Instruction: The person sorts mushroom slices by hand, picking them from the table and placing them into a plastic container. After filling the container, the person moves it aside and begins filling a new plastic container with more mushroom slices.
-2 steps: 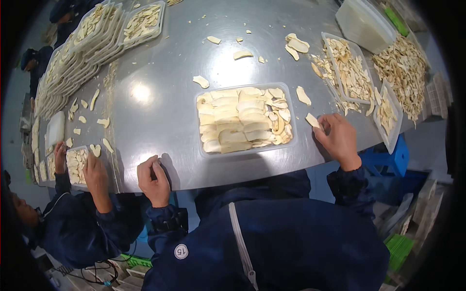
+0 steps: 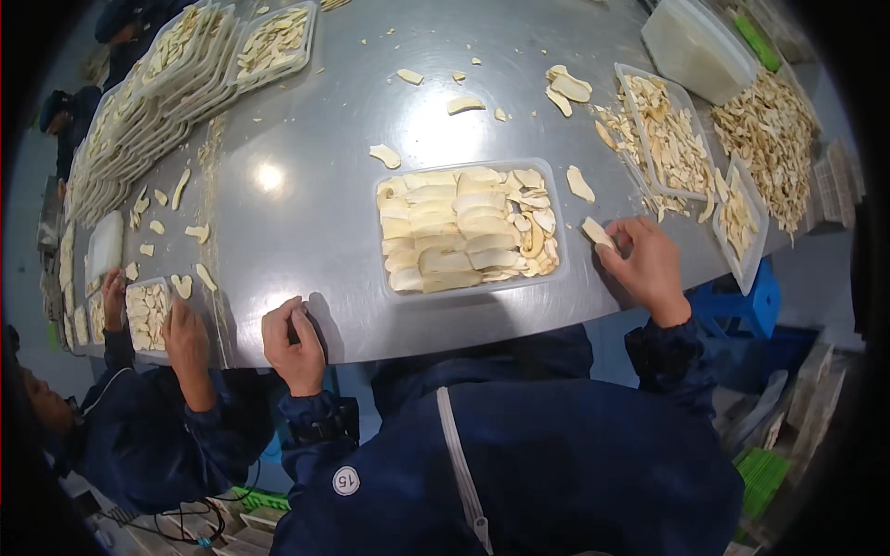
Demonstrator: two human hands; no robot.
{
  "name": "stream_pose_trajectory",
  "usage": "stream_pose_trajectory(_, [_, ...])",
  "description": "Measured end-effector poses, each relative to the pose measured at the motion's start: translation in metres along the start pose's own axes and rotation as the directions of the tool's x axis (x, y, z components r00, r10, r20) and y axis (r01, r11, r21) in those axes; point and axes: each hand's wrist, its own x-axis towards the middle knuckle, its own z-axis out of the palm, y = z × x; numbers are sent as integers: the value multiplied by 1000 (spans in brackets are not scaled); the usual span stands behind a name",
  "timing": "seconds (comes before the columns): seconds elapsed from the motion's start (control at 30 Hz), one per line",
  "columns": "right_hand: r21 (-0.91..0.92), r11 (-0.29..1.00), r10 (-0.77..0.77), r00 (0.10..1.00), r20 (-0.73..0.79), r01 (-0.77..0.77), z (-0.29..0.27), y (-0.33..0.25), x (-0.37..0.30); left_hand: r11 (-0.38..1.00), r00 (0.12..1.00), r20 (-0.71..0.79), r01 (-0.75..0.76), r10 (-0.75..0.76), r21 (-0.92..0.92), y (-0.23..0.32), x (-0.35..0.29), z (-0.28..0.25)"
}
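A pale dried mushroom slice [image 2: 596, 232] is pinched between the thumb and fingers of my right hand [image 2: 647, 267], just off the right side of a clear plastic tray [image 2: 380, 222]. Long mushroom slices [image 2: 440, 218] lie overlapped in rows across most of that tray, and smaller curled pieces [image 2: 533, 227] fill its right end. My left hand [image 2: 294, 347] rests by the near table edge, left of the tray, its fingers curled in and nothing visible in them. One loose slice [image 2: 579, 183] lies between the tray and my right hand.
Stacked filled trays [image 2: 153, 93] stand far left. At right are a tilted tray [image 2: 681, 139], a smaller tray [image 2: 746, 227], a white bin [image 2: 700, 46] and a mushroom heap [image 2: 769, 139]. Loose slices [image 2: 465, 106] dot the metal table [image 2: 306, 232]. A co-worker's hands [image 2: 188, 343] work at left.
My hands and the slice keep practically the same place. The co-worker's nearer hand has shifted slightly beside its small tray.
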Motion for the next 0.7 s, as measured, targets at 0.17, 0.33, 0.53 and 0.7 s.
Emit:
stream_pose_trajectory(0.17, [265,911,-319,947,-34,316,4,-39,1,1000,1000,10,-8,8,3,2,1,1])
stream_pose_trajectory(0.33, [245,801,-561,828,-13,546,18,-75,7,999,1000,12,28,-28,-23,1,-1,1])
stream_pose_trajectory(0.53, [195,777,-603,797,-39,598,24,-83,12,1000,1000,12,8,-8,-18,4,0,0])
stream_pose_trajectory(0.7, [193,804,-580,814,44,563,21,-82,12,1000,1000,14,-16,16,16,5,1,-1])
